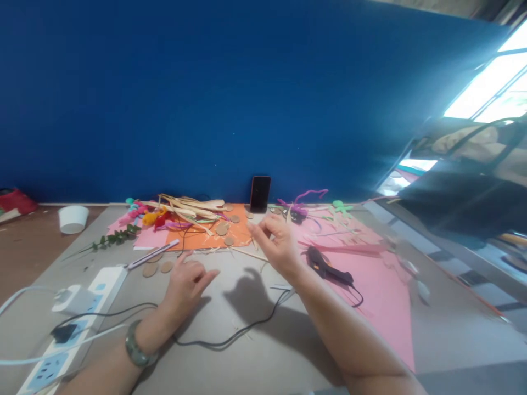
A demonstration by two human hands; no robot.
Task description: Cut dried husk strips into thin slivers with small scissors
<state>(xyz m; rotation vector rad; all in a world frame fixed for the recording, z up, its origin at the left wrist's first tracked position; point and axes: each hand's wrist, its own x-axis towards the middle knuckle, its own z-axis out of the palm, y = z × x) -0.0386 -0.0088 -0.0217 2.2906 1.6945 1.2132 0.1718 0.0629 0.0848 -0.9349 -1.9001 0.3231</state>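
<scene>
Grey tabletop: both bare hands work over it, in front of a blue wall.
Left hand: palm down, fingers loosely spread, resting on or just above the table; it grasps nothing. A greenish bracelet sits on its wrist.
Right hand: raised above the table, fingers loosely curled and apart, empty; its shadow falls on the table below.
Nearest things: two cardboard discs lie just left of the left hand, with a white utility knife beside them.
Glue gun: black, lying on the pink sheet just right of the right hand, its cable running between the forearms.
Orange sheet: beyond the hands, carrying more discs and dried leaf strips.
Phone: propped upright against the wall.
Power strip: white, at the left edge, with plugs in it.
</scene>
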